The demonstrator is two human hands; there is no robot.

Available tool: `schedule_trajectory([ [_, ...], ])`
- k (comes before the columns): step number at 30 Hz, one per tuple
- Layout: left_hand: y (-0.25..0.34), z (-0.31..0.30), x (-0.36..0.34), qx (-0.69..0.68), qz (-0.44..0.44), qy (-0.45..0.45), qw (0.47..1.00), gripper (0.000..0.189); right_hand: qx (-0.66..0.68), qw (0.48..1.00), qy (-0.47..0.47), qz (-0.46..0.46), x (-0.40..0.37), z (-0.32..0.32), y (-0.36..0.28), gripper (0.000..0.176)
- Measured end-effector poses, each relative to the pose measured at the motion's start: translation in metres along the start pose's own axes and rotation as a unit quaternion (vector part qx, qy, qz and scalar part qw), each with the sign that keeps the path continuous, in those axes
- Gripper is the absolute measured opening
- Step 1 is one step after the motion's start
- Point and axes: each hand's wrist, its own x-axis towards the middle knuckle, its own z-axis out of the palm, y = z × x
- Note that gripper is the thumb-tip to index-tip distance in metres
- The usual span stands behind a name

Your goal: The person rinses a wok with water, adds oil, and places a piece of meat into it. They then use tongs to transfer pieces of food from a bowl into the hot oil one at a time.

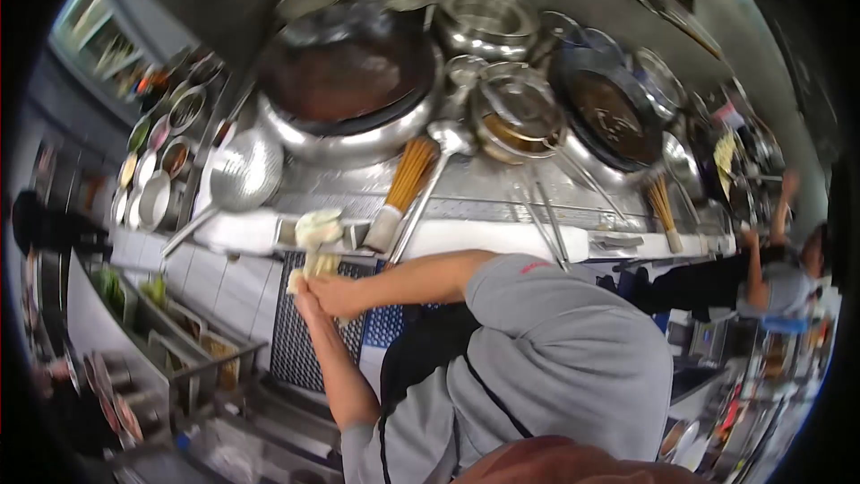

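Head view: L hand (307, 306) & R hand (339, 294) meet, fingers of both curled shut on pale cloth (318, 231), held at front edge of stove counter (502, 238), just beside bamboo brush (408, 181) & ladle (448, 138) handle.

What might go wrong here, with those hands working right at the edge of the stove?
1. Both hands clutch a pale bundle beside the ladle and the bamboo brush, which jut over the edge; a bump might knock them off.
2. The big wok of dark liquid sits just beyond; if it is hot, leaning in may risk a burn.
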Motion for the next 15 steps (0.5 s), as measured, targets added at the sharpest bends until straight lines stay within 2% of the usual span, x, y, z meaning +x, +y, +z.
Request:
schedule_trajectory([
  [1, -0.004, 0.006, 0.001, 0.053, 0.033, 0.026, 0.998, 0.048, -0.038, 0.996, 0.077, -0.016, -0.021, -0.013, 0.004, 0.036],
  [2, -0.007, 0.008, 0.002, 0.107, 0.068, 0.050, 0.991, 0.049, 0.069, 0.997, 0.035, 0.009, -0.036, -0.028, 0.014, 0.034],
  [4, -0.014, -0.008, 0.029, 0.159, 0.103, 0.012, 0.982, 0.052, 0.288, 0.956, -0.036, 0.051, -0.066, -0.067, 0.028, 0.031],
  [5, -0.010, -0.025, 0.038, 0.216, 0.065, -0.024, 0.974, 0.058, 0.317, 0.946, 0.033, 0.061, -0.101, -0.106, 0.038, 0.028],
  [6, -0.017, -0.043, 0.045, 0.115, -0.004, -0.129, 0.985, 0.063, 0.296, 0.942, 0.126, 0.096, -0.138, -0.141, 0.049, 0.028],
  [7, -0.020, -0.069, 0.058, 0.116, -0.050, -0.119, 0.985, 0.059, 0.272, 0.929, 0.217, 0.128, -0.179, -0.168, 0.064, 0.028],
  [8, -0.022, -0.077, 0.041, 0.192, -0.026, -0.057, 0.979, 0.063, 0.213, 0.907, 0.312, 0.187, -0.227, -0.184, 0.086, 0.030],
  [9, -0.033, -0.101, 0.045, 0.274, 0.052, -0.073, 0.957, 0.066, 0.176, 0.876, 0.345, 0.286, -0.281, -0.232, 0.097, 0.030],
  [10, -0.049, -0.135, 0.045, 0.339, 0.065, 0.052, 0.937, 0.066, 0.175, 0.829, 0.395, 0.356, -0.331, -0.273, 0.107, 0.032],
  [11, -0.050, -0.141, 0.023, 0.430, 0.032, 0.114, 0.895, 0.061, 0.093, 0.810, 0.414, 0.406, -0.385, -0.303, 0.125, 0.035],
  [12, -0.058, -0.169, 0.011, 0.558, 0.067, 0.101, 0.821, 0.057, 0.063, 0.746, 0.480, 0.457, -0.438, -0.321, 0.144, 0.031],
  [13, -0.087, -0.186, 0.011, 0.572, -0.009, 0.243, 0.783, 0.055, 0.021, 0.704, 0.517, 0.487, -0.494, -0.335, 0.172, 0.032],
  [14, -0.090, -0.212, -0.012, 0.687, 0.029, 0.088, 0.720, 0.056, -0.020, 0.677, 0.536, 0.504, -0.549, -0.357, 0.191, 0.035],
  [15, -0.095, -0.212, -0.030, 0.781, 0.008, -0.002, 0.624, 0.052, -0.033, 0.609, 0.600, 0.518, -0.609, -0.367, 0.223, 0.037],
])
